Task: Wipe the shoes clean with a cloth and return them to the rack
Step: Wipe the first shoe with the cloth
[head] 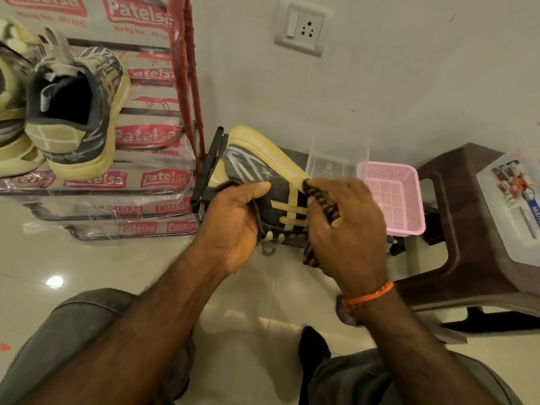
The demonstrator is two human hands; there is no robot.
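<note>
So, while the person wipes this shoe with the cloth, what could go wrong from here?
1. The left hand grips the shoe only at its opening, so a firm push could twist it loose.
2. The loose lace end hangs below the shoe and might snag on the cloth in the right hand.
3. The pink basket sits close behind the right hand, near the stool's edge; a wide stroke could knock it.
</note>
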